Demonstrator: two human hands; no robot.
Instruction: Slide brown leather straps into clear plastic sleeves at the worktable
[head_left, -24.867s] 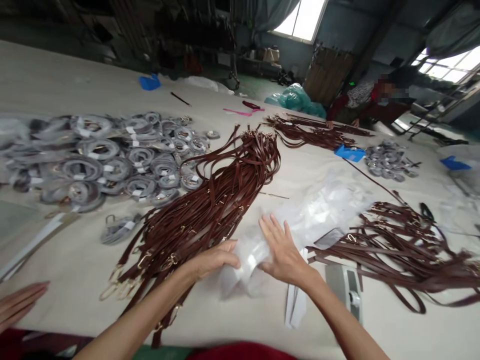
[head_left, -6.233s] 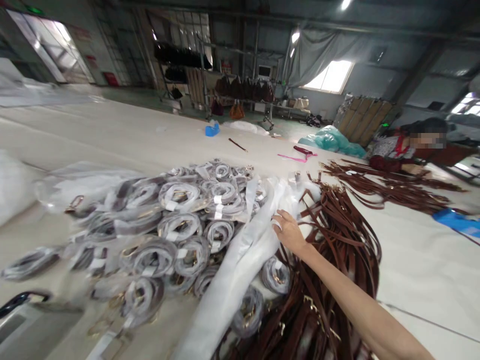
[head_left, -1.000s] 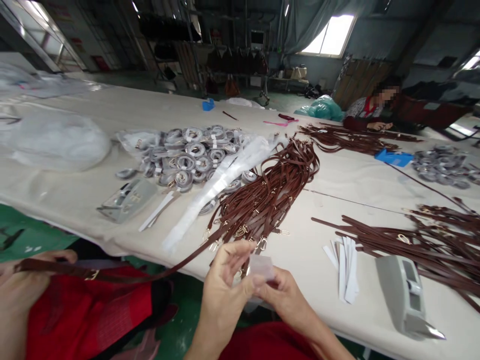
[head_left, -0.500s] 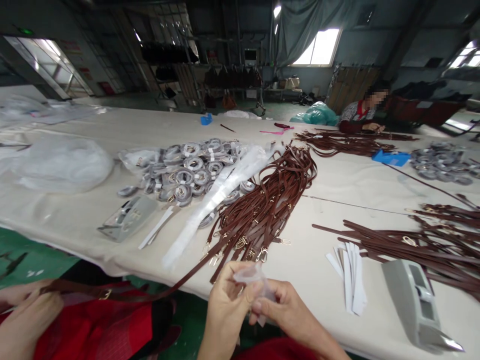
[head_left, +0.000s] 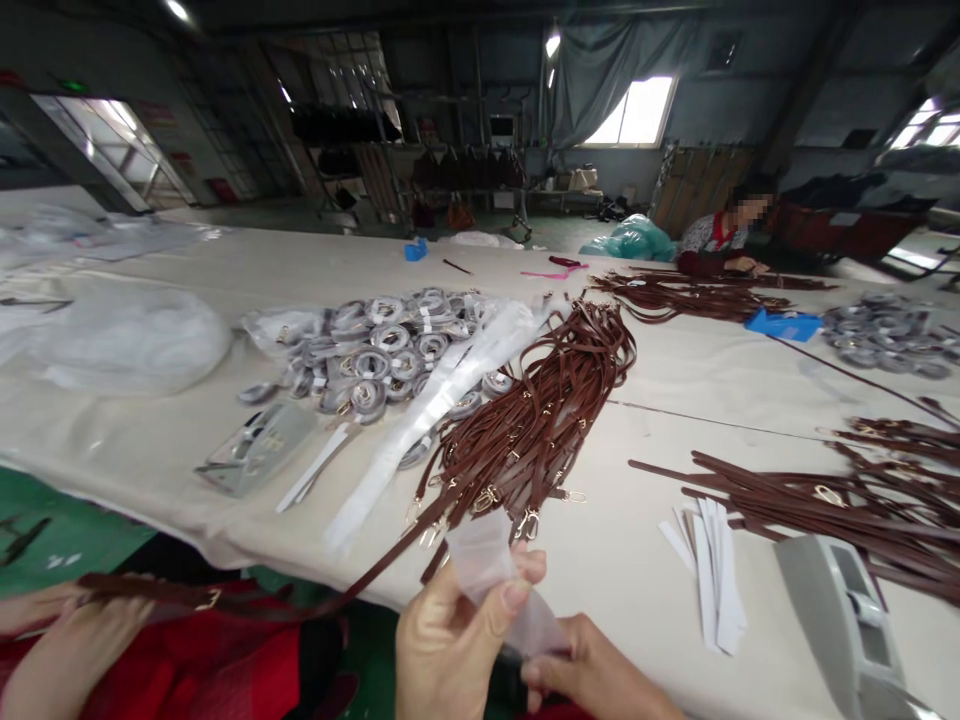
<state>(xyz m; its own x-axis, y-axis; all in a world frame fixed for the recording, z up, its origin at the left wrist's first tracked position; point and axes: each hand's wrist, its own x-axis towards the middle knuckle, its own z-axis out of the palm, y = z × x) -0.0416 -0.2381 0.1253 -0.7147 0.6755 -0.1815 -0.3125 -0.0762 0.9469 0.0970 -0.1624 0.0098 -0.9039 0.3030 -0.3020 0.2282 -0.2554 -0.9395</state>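
The left hand pinches a clear plastic bag in a closed grip and the right hand holds its lower end, just off the table edge; bare table lies ahead beside the brown straps.

Both hands pinch a clear plastic bag at the near table edge.
Just behind the grip lies the strap pile; left of that, the wrapped strap coils. Paper strips lie right of the grip, the tape dispenser farther right.
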